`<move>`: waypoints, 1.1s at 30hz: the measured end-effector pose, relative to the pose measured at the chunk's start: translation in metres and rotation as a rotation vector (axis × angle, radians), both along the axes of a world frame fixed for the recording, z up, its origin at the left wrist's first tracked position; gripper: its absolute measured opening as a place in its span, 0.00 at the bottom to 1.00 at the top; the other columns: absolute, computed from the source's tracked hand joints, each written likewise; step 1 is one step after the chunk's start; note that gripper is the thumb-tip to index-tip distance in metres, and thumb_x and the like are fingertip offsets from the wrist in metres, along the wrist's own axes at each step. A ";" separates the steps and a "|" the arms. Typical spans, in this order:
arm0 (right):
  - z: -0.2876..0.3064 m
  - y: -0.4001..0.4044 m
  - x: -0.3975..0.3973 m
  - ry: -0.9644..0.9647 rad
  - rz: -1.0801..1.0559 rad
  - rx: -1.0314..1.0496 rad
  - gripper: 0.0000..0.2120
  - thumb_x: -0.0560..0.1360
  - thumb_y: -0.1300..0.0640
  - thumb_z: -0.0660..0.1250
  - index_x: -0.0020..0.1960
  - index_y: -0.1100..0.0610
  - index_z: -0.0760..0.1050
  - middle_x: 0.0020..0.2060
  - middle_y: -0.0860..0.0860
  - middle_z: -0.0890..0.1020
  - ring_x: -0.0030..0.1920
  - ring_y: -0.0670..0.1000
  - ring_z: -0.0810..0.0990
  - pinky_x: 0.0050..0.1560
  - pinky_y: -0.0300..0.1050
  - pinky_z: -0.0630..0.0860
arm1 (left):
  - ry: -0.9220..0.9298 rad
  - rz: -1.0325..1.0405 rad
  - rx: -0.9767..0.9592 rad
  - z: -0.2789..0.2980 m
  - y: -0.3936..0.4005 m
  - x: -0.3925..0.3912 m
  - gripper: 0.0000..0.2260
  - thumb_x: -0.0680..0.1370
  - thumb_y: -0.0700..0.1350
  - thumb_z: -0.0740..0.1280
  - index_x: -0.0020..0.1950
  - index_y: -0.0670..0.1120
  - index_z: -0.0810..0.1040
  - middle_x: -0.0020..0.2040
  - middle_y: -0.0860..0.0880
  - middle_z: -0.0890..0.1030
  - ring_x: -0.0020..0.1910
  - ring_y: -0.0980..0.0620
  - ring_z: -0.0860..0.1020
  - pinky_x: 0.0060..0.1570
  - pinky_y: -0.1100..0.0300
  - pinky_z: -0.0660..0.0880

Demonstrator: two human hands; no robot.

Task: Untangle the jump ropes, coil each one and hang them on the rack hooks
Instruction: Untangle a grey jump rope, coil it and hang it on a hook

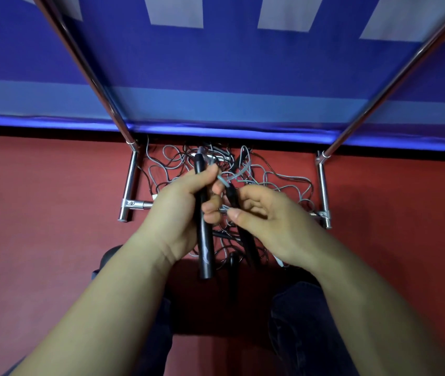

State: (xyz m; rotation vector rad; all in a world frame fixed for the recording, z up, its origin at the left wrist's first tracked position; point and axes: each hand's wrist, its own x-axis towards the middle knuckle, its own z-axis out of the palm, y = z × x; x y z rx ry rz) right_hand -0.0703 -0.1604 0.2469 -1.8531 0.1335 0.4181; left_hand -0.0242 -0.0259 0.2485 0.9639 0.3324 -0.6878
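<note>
A tangle of thin grey and black jump ropes (pixel 275 183) lies on the red floor between the rack's feet. My left hand (pixel 180 210) grips a long black handle (pixel 205 251), held upright over the pile. My right hand (pixel 264 221) holds a second, thinner black handle (pixel 248 248) and its thumb and fingers pinch at the small metal end near a grey cable loop (pixel 226 180). More black handles lie in the pile under my hands, partly hidden.
The chrome rack (pixel 130 185) rises on two slanted poles, left and right (pixel 378 104), with a low crossbar at the floor. A blue and white banner (pixel 216 63) hangs behind it. My knees in dark trousers (pixel 302 316) are below.
</note>
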 end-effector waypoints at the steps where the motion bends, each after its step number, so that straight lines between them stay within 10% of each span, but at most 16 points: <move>1: 0.000 0.000 0.000 -0.031 -0.018 -0.019 0.10 0.74 0.57 0.68 0.40 0.41 0.77 0.35 0.41 0.80 0.40 0.42 0.79 0.51 0.42 0.75 | -0.029 -0.002 0.048 0.000 -0.001 0.000 0.07 0.74 0.43 0.62 0.38 0.45 0.68 0.28 0.51 0.70 0.19 0.59 0.62 0.18 0.69 0.58; 7: 0.009 -0.004 0.006 -0.082 -0.262 0.117 0.06 0.76 0.55 0.65 0.44 0.48 0.80 0.37 0.45 0.85 0.40 0.37 0.80 0.38 0.27 0.71 | -0.270 -0.102 0.409 -0.004 -0.005 -0.008 0.11 0.81 0.45 0.59 0.42 0.47 0.77 0.37 0.54 0.84 0.37 0.57 0.81 0.35 0.63 0.76; 20: 0.004 -0.004 0.005 -0.122 -0.353 0.057 0.09 0.76 0.61 0.65 0.49 0.48 0.79 0.37 0.46 0.80 0.31 0.37 0.79 0.34 0.29 0.73 | -0.160 -0.346 0.207 -0.002 -0.010 -0.015 0.10 0.79 0.45 0.58 0.46 0.44 0.78 0.37 0.47 0.83 0.28 0.53 0.78 0.32 0.60 0.79; 27: 0.002 -0.015 0.009 -0.048 -0.397 0.056 0.10 0.80 0.55 0.58 0.53 0.46 0.76 0.51 0.45 0.81 0.52 0.39 0.78 0.52 0.29 0.69 | -0.020 -0.501 -0.002 0.002 -0.002 -0.015 0.08 0.74 0.44 0.66 0.41 0.42 0.83 0.37 0.41 0.83 0.30 0.48 0.81 0.34 0.58 0.80; 33: 0.011 -0.013 0.007 0.067 -0.305 0.174 0.15 0.79 0.53 0.58 0.42 0.61 0.77 0.31 0.58 0.74 0.29 0.47 0.73 0.33 0.33 0.71 | -0.007 -0.554 -0.096 0.000 0.004 -0.012 0.09 0.71 0.43 0.65 0.43 0.43 0.85 0.37 0.41 0.82 0.36 0.46 0.82 0.41 0.55 0.81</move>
